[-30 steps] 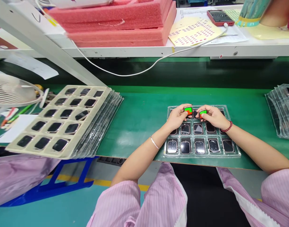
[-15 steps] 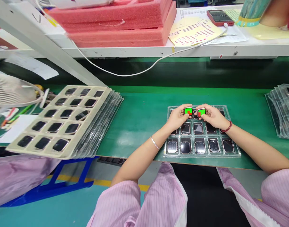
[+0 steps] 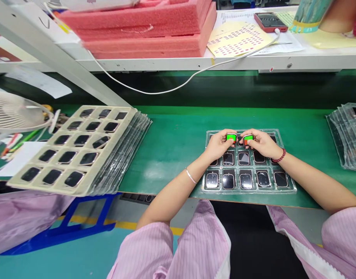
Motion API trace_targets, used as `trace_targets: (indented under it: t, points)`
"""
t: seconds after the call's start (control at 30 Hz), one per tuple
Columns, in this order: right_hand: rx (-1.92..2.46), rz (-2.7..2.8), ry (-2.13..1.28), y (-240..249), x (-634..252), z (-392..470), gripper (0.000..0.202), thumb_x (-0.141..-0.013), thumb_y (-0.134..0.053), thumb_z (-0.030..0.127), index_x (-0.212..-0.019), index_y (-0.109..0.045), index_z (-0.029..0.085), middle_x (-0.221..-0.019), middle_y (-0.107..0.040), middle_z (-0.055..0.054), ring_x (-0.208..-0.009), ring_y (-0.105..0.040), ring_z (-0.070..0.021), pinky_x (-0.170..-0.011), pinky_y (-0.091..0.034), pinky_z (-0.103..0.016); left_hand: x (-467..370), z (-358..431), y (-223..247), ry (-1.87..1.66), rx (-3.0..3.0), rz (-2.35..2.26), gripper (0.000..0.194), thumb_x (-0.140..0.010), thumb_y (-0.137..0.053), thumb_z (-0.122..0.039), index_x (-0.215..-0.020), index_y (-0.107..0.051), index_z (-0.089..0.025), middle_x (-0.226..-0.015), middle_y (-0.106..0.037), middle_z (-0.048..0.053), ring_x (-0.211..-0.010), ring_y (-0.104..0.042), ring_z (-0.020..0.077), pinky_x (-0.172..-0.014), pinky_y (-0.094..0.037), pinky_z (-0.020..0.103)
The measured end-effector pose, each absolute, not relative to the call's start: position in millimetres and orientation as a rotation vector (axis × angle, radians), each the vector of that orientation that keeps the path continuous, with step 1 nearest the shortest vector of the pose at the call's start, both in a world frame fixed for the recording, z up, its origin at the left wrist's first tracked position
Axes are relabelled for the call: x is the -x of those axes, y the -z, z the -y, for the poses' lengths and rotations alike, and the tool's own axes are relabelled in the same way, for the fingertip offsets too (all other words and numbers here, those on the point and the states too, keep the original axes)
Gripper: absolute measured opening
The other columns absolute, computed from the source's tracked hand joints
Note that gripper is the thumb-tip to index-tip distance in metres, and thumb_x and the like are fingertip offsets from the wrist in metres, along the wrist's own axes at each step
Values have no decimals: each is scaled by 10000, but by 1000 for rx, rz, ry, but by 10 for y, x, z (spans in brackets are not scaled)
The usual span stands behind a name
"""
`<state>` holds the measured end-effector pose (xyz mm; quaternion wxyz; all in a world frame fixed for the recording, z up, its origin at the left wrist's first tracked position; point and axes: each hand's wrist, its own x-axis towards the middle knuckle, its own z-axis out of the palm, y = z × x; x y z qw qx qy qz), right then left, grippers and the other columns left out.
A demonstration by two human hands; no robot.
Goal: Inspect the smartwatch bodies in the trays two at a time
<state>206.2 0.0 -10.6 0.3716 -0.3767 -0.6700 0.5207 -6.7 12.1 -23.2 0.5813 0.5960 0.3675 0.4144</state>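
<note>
Over the green bench [image 3: 178, 155], one watch [image 3: 231, 136] is pinched in left hand [image 3: 220, 144], another watch [image 3: 248, 137] in right hand [image 3: 263, 143], side by side above tray [image 3: 239, 191].

Part of the clear tray [image 3: 236, 167] is covered, in its far row, by the left hand [image 3: 221, 144] and the right hand [image 3: 263, 143]. The fan [image 3: 13, 110] at left is cut off by the view's edge.
</note>
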Motion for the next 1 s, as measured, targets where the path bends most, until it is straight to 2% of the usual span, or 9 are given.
trace_targets:
  t: [0.17,0.33,0.5,0.63,0.87,1.0]
  points:
    - [965,1697,-1353,94,-2055,13,209,-868,-614,260,-1064,-640,192,-980,-722,-76,-899,-697,-200,-737,-608,-342,71,-126,230,-970,-1394,-853,291,-796,-631,-180,-1084,-633,-142,-903,-692,49,-775,-651,137,-738,-552,282]
    - [930,1718,-1341,116,-2061,5,287,-811,-644,199,-1097,-621,201,-1031,-716,-71,-942,-690,-207,-805,-591,-367,77,-149,286,-1007,-1501,-873,335,-746,-634,-131,-1080,-632,-142,-949,-696,63,-821,-646,146,-752,-517,267]
    - [950,1734,-1302,145,-2069,-1,227,-820,-618,190,-1047,-618,198,-899,-709,-49,-827,-682,-189,-686,-568,-320,73,-141,279,-991,-1512,-877,395,-723,-612,-106,-1116,-613,-150,-959,-690,60,-896,-654,167,-793,-511,278]
    - [939,1756,-1254,146,-2070,1,208,-808,-615,172,-1014,-616,200,-866,-703,-37,-817,-682,-188,-725,-557,-334,73,-145,284,-976,-1505,-889,450,-701,-589,-76,-1145,-598,-156,-950,-693,57,-901,-660,172,-774,-514,270]
    - [962,1790,-1196,160,-2067,4,293,-803,-617,183,-1094,-590,202,-925,-693,-50,-867,-685,-204,-786,-556,-361,68,-171,326,-980,-1485,-890,464,-687,-598,-80,-1145,-590,-157,-937,-695,55,-895,-667,177,-765,-523,274]
    - [950,1786,-1217,168,-2074,-7,380,-794,-612,166,-1168,-568,213,-1029,-690,-70,-926,-688,-219,-818,-571,-382,69,-174,330,-981,-1471,-886,466,-681,-591,-74,-1140,-586,-158,-970,-695,65,-913,-674,186,-753,-525,275]
